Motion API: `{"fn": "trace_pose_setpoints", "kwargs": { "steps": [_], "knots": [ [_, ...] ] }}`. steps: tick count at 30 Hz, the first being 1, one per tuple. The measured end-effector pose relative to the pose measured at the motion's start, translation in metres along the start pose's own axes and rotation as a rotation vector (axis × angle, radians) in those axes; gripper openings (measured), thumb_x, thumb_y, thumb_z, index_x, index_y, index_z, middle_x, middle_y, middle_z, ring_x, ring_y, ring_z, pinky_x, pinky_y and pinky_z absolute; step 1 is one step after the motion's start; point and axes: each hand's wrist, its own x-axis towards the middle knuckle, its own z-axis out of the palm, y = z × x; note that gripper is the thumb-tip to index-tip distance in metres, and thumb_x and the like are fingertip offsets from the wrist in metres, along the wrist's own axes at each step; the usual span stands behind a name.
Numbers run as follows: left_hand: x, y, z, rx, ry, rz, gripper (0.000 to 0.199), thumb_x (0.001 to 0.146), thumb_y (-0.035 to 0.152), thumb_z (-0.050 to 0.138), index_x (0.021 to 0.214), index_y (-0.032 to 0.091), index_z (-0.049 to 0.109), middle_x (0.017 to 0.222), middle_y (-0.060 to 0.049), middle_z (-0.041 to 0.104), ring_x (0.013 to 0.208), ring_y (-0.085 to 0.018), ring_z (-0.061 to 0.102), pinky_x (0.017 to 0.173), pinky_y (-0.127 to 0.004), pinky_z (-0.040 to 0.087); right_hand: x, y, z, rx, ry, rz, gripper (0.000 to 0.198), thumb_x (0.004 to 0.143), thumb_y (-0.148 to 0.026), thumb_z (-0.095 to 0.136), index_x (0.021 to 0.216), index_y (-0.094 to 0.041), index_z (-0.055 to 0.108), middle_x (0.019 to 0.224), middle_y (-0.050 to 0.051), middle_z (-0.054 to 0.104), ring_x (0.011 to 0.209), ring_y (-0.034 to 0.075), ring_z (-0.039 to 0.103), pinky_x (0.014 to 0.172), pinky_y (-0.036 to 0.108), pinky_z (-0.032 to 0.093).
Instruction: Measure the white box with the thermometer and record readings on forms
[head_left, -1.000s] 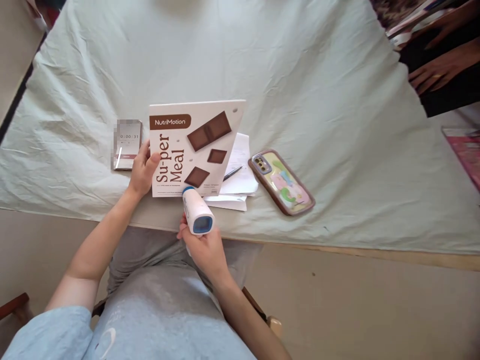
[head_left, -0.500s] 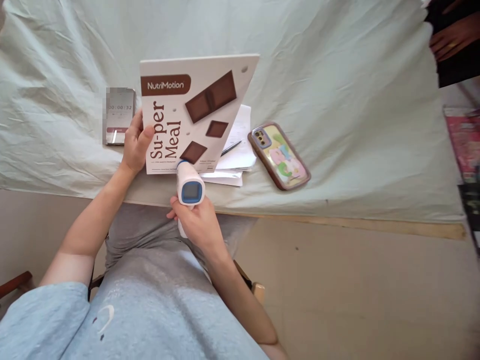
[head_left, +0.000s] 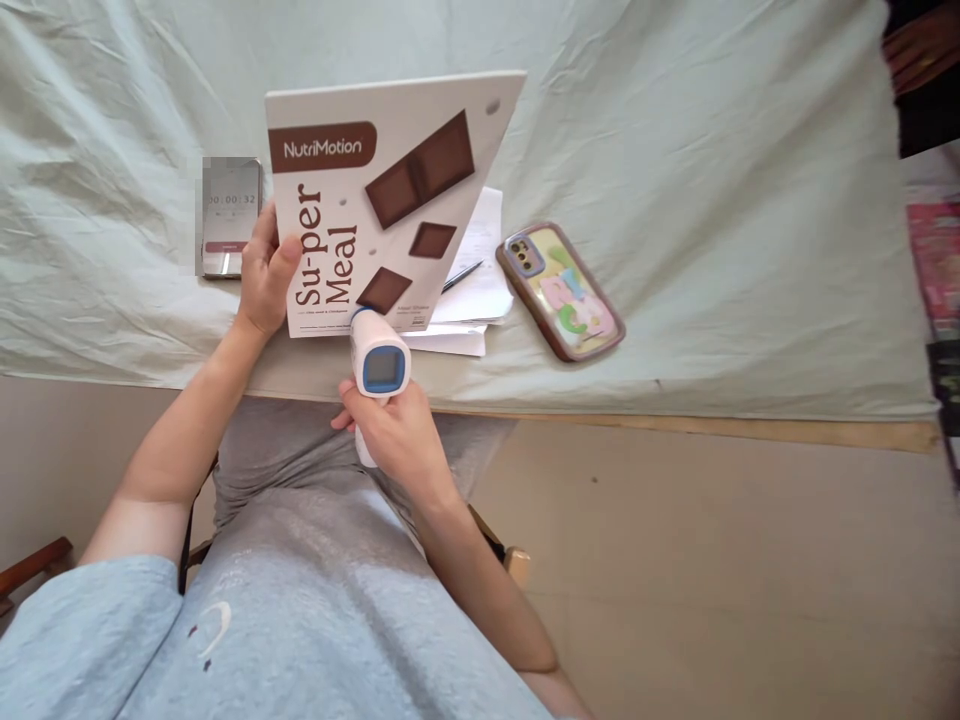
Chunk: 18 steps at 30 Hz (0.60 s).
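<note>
While the pale blue T-shirt fills the nearest ground, grey trousers show just beyond it, under the table's edge, and here is the right hand, fingers wrapped firmly round the handle of a white infrared thermometer! Its blue-framed display faces back at the wearer (no reading I can make out), and its blue nose points away, overlapping the lower edge of the box; whether the two touch, I cannot tell.

Over to the left hand, and it's a good grip, thumb on the front, clasping the left side of the NutriMotion Su-per Meal box. The box stands tilted above the near part of the table, chocolate pieces printed on its face.

Partly behind it lie white papers, a dark pen across them. Just right rests a phone in a colourful case, cameras up; left of the box, another smartphone shows a timer at 32! Pale green cloth spreads wrinkled beyond, and at the far right corner sits another person's hand.
</note>
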Motion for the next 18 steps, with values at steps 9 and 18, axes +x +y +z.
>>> {"fn": "trace_pose_setpoints", "kwargs": {
  "steps": [9,18],
  "knots": [
    [0.0021,-0.0009,-0.0018,0.033,-0.021,0.058,0.06,0.079,0.078,0.048,0.113,0.03,0.063,0.101,-0.004,0.068,0.113,-0.028,0.064,0.098,-0.043,0.053,0.0,0.0004,-0.0001,0.031,0.007,0.006,0.02,0.076,-0.041,0.058,0.08,-0.021,0.053,0.065,-0.003,0.061,0.061,0.021,0.07,0.058,0.031,0.051],
    [0.0033,0.0002,-0.0022,0.039,-0.054,0.075,0.061,0.082,0.076,0.047,0.12,0.031,0.058,0.106,-0.006,0.068,0.112,-0.028,0.064,0.096,-0.043,0.053,0.0016,0.0033,-0.0007,-0.007,0.006,0.0,0.019,0.077,-0.04,0.058,0.08,-0.022,0.053,0.063,-0.002,0.063,0.061,0.021,0.068,0.061,0.033,0.051]
  ]
}}
